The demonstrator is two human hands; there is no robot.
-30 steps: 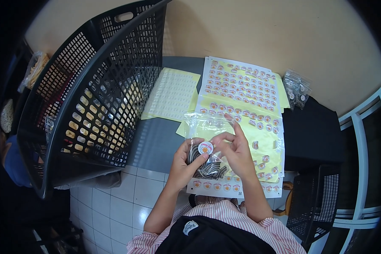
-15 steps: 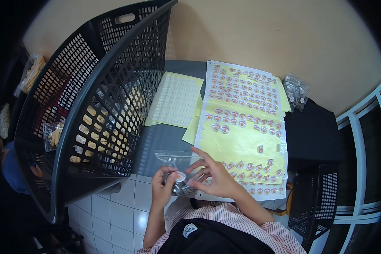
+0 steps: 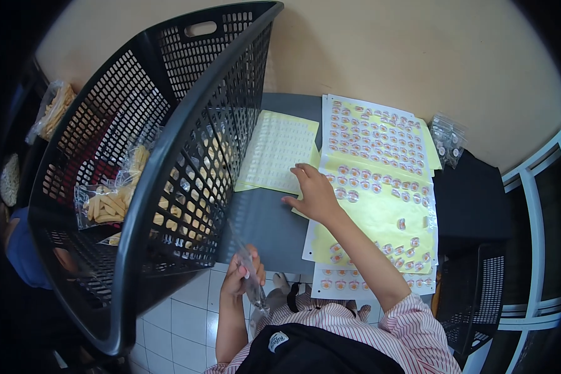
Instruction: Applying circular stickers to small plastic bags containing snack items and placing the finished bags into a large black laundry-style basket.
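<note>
My left hand is closed round a clear plastic zip bag, now turned edge-on; its contents are hard to make out. With thumb and fingers apart, my right hand is over the lower right corner of a pale yellow sheet of small clear labels. Whether the fingertips touch that sheet cannot be told. Beside this hand lies a larger yellow sheet of round printed stickers, with bare patches among its rows.
A tall black plastic basket stands at the left, with bags of yellow snack sticks inside. More small filled bags lie at the far right of the grey table. Another black basket is low on the right. A person in blue is beyond the big basket.
My right hand has left the bag and moved up to the pale label sheet. My left hand has tilted the bag edge-on and lowered it slightly. The whole view has shifted.
</note>
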